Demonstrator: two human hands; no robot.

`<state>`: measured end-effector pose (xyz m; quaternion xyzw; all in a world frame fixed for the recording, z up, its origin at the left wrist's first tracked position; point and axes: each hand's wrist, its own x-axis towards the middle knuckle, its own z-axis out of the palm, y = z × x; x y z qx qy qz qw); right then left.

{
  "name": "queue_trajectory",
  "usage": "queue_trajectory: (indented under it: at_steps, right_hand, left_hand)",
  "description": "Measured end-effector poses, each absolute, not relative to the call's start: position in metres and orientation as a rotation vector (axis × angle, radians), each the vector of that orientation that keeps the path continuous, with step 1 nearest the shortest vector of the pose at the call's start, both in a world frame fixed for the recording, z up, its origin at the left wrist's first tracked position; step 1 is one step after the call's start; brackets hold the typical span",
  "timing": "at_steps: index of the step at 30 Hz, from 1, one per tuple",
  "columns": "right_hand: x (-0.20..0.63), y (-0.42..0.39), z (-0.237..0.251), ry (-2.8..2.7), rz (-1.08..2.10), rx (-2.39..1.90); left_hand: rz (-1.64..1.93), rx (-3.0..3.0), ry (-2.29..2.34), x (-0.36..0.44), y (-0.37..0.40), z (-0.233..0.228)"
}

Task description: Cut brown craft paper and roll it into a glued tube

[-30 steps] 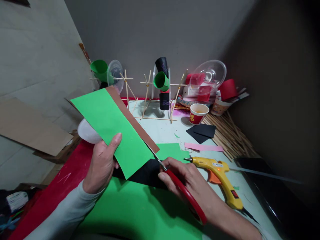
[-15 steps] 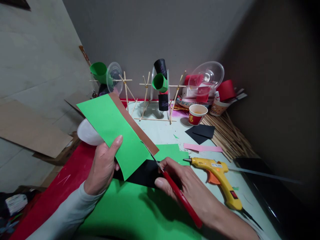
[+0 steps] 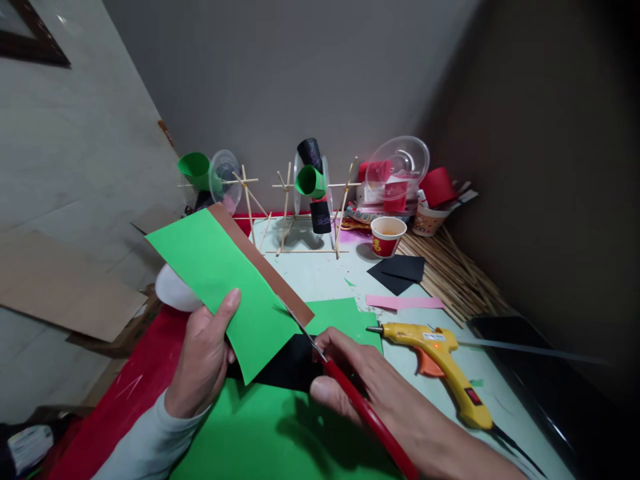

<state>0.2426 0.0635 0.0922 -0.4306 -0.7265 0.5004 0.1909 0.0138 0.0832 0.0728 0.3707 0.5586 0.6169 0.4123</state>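
Observation:
My left hand [image 3: 199,360] grips a bright green paper sheet [image 3: 220,280], its thumb pressed on the front. Behind that sheet, a brown paper sheet [image 3: 265,263] shows as a strip along the upper right edge. My right hand [image 3: 367,373] is closed around red-handled scissors [image 3: 367,413]. Their blades meet the lower right part of the held sheets, along the border of green and brown. Beneath my hands lie a black sheet [image 3: 283,370] and a large green sheet [image 3: 260,433].
A yellow glue gun [image 3: 445,360] lies to the right, beside a pink strip [image 3: 405,303] and black pieces [image 3: 400,270]. Farther back are a paper cup [image 3: 386,243], wooden sticks [image 3: 455,273] and a stick frame [image 3: 287,213] carrying green and black cups. A white bowl [image 3: 175,290] sits left.
The whole scene has shifted lower as the view tilts up. Both hands keep their holds on the green sheet and the scissors, and the blades remain at nearly the same spot.

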Motion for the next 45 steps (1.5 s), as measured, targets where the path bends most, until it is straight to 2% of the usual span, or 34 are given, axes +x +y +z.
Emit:
queue_trajectory:
  at_steps: [22, 30, 37, 45]
  right_hand:
    - [0.246, 0.068, 0.103, -1.963, 1.563, -1.233]
    - [0.236, 0.068, 0.09, -1.946, 1.438, -1.385]
    - [0.232, 0.068, 0.087, -1.764, 1.489, -1.41]
    - [0.23, 0.073, 0.09, -1.807, 1.531, -1.403]
  left_hand:
    - [1.574, 0.678, 1.272, 0.025, 0.08, 0.077]
    - [1.513, 0.73, 1.291, 0.037, 0.071, 0.073]
    - [1.474, 0.581, 1.264, 0.045, 0.065, 0.077]
    - [1.514, 0.576, 1.302, 0.044, 0.065, 0.076]
